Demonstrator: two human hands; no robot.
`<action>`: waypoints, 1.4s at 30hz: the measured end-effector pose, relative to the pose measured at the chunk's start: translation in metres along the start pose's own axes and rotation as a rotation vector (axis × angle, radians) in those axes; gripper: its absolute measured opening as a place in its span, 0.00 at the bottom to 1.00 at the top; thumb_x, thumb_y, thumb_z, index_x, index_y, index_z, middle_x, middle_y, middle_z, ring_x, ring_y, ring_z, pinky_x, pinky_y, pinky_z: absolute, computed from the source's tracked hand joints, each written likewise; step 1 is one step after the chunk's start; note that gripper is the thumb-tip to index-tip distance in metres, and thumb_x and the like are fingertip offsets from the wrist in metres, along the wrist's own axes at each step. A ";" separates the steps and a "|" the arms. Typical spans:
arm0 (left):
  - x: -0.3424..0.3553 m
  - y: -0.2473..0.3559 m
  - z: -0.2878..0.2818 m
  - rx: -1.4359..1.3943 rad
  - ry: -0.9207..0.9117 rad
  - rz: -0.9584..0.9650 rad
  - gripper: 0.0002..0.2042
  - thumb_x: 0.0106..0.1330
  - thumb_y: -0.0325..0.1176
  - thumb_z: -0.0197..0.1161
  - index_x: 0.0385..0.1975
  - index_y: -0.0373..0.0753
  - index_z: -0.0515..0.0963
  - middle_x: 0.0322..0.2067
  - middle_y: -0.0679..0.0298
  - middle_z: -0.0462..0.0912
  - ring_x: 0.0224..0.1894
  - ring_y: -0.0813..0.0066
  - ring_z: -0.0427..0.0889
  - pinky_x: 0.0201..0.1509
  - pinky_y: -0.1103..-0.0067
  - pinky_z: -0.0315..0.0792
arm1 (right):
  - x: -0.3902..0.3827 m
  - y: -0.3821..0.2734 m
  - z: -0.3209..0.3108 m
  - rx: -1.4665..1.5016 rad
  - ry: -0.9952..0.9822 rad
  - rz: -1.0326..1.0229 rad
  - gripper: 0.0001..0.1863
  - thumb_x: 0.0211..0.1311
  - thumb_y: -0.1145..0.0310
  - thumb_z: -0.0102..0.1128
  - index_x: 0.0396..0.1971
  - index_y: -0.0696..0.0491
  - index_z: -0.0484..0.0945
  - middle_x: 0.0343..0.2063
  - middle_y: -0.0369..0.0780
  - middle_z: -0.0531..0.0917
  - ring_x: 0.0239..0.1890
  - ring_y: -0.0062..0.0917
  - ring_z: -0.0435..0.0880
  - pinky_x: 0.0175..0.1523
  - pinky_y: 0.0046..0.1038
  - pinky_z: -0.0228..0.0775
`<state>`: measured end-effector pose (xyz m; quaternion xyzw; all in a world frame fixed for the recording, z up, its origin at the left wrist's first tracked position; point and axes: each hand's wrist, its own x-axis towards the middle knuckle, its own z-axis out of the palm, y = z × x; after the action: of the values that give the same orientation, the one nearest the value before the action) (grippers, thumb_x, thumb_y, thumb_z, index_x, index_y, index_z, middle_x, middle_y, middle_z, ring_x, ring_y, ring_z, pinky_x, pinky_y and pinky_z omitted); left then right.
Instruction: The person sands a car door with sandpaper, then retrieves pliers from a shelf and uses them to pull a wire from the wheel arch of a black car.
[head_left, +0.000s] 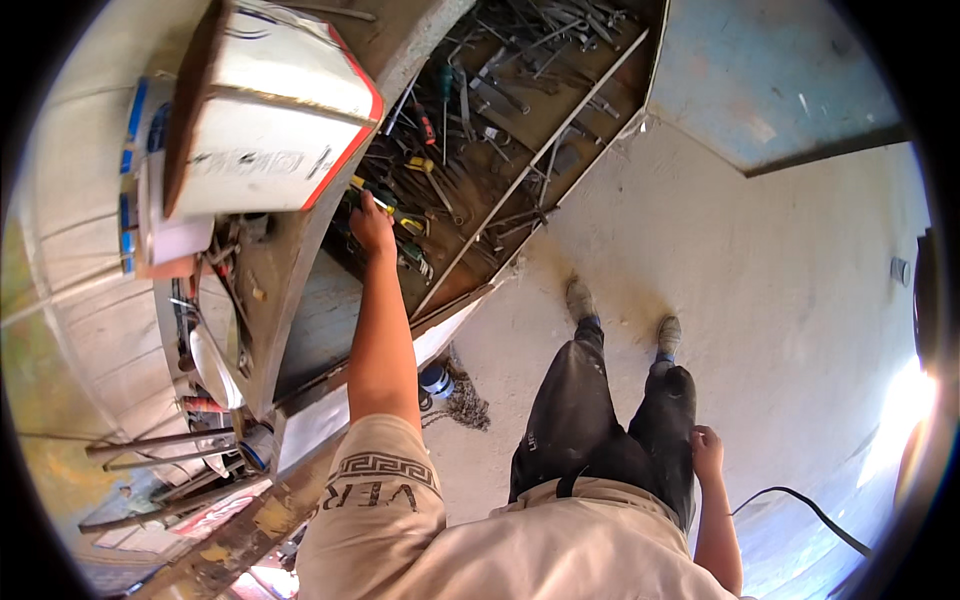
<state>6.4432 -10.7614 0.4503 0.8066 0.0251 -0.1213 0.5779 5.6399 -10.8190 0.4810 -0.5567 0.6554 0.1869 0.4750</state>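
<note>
Currently, left hand: I have the left hand (372, 226) reaching into the left part of the tool drawer (456, 307), fingers bent at a yellow-and-black tool handle (386, 206); I cannot tell whether they are closed on it.
Handle position: left side of the drawer, at the fingertips, among other loose hand tools.
Right hand: I see the right hand (708, 452) low beside the thigh of the dark trousers (565, 410), fingers partly bent; I cannot tell whether the grip is open or closed.
Drawer contents, far side: wrenches and other metal tools in an uneven pile, with a green-handled screwdriver (445, 84) and a red-and-black handle (426, 126) left of centre.
Drawer divider: a thin pale strip (535, 163) runs lengthwise, with more metal tools on its right.
Left of drawer: a white carton with red edging (285, 135) stands beyond the left hand.
Right of drawer: a blue panel (775, 75) lies at the far right.
Floor: a blue-and-white round item (436, 380) sits near the drawer, just beside a dark chain-like heap (466, 402).
Near right: a black cable (822, 515) curves beyond the right forearm.
</note>
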 end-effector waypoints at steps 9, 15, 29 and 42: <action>-0.204 0.080 -0.072 0.968 0.378 0.444 0.23 0.76 0.51 0.50 0.37 0.32 0.77 0.28 0.40 0.83 0.34 0.36 0.82 0.37 0.51 0.74 | 0.040 0.056 -0.082 -0.286 0.003 -0.368 0.12 0.63 0.60 0.59 0.41 0.50 0.84 0.31 0.46 0.87 0.37 0.43 0.87 0.43 0.42 0.77; -0.364 0.068 -0.123 0.890 0.552 0.385 0.20 0.75 0.49 0.53 0.33 0.35 0.75 0.22 0.44 0.81 0.26 0.38 0.80 0.30 0.52 0.72 | 0.068 0.095 -0.152 -0.632 -0.100 -0.401 0.13 0.60 0.56 0.61 0.40 0.45 0.86 0.33 0.45 0.88 0.41 0.42 0.87 0.48 0.41 0.80; -0.836 0.067 -0.429 -1.169 -0.319 0.047 0.19 0.76 0.48 0.54 0.22 0.48 0.62 0.11 0.77 0.58 0.10 0.84 0.58 0.20 0.78 0.61 | -0.274 -0.132 0.098 -0.573 -1.682 -0.781 0.49 0.65 0.39 0.60 0.77 0.51 0.51 0.71 0.43 0.64 0.71 0.31 0.63 0.71 0.35 0.56; -1.072 -0.097 -0.708 0.275 0.284 -0.325 0.30 0.79 0.56 0.39 0.36 0.30 0.76 0.29 0.52 0.83 0.31 0.53 0.81 0.37 0.64 0.74 | -0.644 0.124 0.474 -0.612 -2.178 0.137 0.37 0.63 0.52 0.62 0.66 0.58 0.63 0.59 0.45 0.74 0.66 0.34 0.69 0.68 0.37 0.61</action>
<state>5.5043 -9.9582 0.8159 0.8720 0.2184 -0.1004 0.4264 5.6777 -10.0583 0.7536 -0.1535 -0.1508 0.7500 0.6254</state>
